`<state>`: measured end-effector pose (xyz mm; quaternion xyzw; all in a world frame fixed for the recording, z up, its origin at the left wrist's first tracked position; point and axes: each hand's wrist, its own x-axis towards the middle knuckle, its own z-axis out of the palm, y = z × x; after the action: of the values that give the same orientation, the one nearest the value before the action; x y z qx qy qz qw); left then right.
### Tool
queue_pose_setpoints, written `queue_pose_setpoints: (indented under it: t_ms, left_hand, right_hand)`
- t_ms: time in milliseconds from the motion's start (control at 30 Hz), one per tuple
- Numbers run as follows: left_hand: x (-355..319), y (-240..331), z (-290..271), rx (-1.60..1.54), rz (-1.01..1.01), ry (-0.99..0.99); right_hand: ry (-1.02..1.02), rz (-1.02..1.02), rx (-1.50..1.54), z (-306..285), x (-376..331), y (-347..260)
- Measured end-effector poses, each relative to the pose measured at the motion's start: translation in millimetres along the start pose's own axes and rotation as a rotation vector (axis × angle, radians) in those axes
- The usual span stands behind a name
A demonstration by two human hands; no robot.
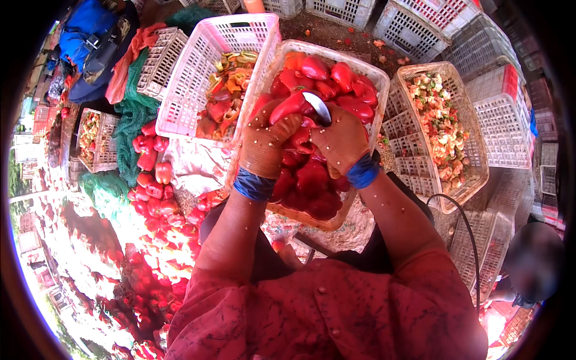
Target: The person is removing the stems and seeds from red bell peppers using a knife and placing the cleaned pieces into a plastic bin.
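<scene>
Both hands wear orange-brown gloves with blue bands at the wrists, and pale seeds stick to them. My left hand [263, 143] is closed round a red bell pepper [287, 108], held above a crate of peppers. In my closed right hand [341, 141] is a knife with a curved, shiny blade [318, 107]; its handle is hidden in the glove. The blade lies against the pepper's right end. Beneath my hands, the white plastic crate [382, 90] holds many red peppers [312, 180], several of them opened.
At the left stands a pinkish-white crate [186, 78] partly filled with pepper scraps. To the right, another crate [480, 162] contains pale, seedy pepper cores [441, 126]. Loose red peppers [153, 198] cover the ground at left, beside green netting [128, 129]. Stacked crates [495, 114] rise at far right.
</scene>
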<state>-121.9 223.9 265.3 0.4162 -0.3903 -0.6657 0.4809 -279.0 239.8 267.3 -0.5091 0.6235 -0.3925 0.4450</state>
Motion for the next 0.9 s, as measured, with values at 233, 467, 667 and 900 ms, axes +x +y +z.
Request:
queue_pose_setpoints:
  t_ms: [233,467,667,900]
  left_hand:
    - [-1,-5,-12,-0.047,0.026,0.094]
    - [0,-12,-14,0.173,0.006,0.300]
    - [4,-33,-12,0.665,0.170,0.297]
    - [2,-21,-1,0.489,0.166,0.196]
  right_hand:
    - [-0.203,0.128,0.249,4,2,1]
    - [-0.284,0.195,0.153,10,6,15]
    - [-0.155,-0.005,-0.376,5,1,12]
    - [-0.146,-0.003,-0.231,-6,3,12]
